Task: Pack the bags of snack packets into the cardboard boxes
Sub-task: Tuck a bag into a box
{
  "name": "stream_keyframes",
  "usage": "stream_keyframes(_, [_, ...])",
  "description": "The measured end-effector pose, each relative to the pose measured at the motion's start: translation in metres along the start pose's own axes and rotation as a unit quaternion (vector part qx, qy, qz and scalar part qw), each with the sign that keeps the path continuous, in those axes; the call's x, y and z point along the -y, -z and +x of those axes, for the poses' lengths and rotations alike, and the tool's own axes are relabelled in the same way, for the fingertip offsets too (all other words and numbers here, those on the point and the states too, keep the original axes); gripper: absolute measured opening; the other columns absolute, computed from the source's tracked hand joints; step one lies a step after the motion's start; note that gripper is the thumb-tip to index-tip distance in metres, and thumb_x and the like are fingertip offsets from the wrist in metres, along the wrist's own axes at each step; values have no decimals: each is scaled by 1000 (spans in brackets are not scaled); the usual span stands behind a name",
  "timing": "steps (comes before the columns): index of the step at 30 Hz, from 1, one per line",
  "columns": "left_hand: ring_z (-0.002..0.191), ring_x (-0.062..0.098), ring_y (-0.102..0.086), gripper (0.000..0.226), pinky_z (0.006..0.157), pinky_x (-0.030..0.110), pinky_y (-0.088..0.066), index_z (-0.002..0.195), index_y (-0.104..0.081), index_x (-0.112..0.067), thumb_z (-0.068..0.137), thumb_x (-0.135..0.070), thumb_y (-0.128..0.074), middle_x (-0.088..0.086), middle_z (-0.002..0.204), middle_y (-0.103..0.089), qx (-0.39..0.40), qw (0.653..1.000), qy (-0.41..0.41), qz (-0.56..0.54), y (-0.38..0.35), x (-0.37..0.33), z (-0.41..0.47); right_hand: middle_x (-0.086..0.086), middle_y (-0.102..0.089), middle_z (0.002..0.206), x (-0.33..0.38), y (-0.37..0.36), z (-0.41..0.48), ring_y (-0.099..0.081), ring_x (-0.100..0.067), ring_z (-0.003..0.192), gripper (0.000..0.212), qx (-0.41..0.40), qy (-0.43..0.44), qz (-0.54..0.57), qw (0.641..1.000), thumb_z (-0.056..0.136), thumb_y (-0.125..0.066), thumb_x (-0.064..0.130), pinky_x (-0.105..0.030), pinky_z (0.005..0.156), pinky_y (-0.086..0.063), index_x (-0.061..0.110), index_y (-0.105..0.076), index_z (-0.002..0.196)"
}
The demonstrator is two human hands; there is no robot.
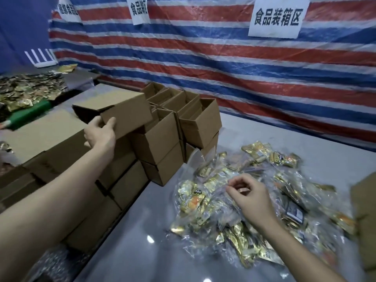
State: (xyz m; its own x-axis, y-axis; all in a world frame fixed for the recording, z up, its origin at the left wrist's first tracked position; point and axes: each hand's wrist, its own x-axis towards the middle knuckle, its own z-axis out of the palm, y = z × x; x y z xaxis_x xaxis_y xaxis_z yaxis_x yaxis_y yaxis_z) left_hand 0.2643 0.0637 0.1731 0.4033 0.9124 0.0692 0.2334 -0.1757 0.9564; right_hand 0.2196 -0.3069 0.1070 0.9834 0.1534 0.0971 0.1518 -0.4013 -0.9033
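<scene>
My left hand grips the near edge of a small brown cardboard box, held tilted above the stacked boxes at the table's left. Several clear plastic bags of gold snack packets lie heaped on the grey table at the right. My right hand hovers over that heap, fingers curled and pinching at the clear plastic of a bag; whether it holds the bag is unclear.
Open empty boxes stand behind the stack. A large flat carton lies at the left, with loose gold packets and a green object beyond. Another cardboard piece sits at the right edge. A striped tarp backs the table.
</scene>
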Motion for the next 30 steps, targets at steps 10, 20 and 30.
stream_keyframes(10, [77,-6,-66,22,77,21,-56,78,-69,-55,91,-38,-70,-29,78,-70,190,966,-146,-100,85,-20,-74,11,-69,81,39,19,-30,-65,-5,76,16,-32,6,29,999,85,-74,11,-17,67,-52,24,-67,79])
stream_keyframes(20, [75,5,-58,10,65,18,-47,89,-60,-23,97,-18,-61,-16,85,-60,421,839,-343,-19,107,13,-184,8,-72,93,4,30,-116,-68,-12,89,20,-86,-69,70,991,89,-70,7,-24,80,-55,26,-70,94])
stream_keyframes(30, [69,13,-53,37,78,25,-35,99,-69,-36,71,-14,-58,-10,81,-54,602,403,-661,198,80,137,-282,19,-51,135,-52,31,-194,-51,-9,125,83,-168,-330,98,924,73,-54,79,-49,110,-41,43,-38,145])
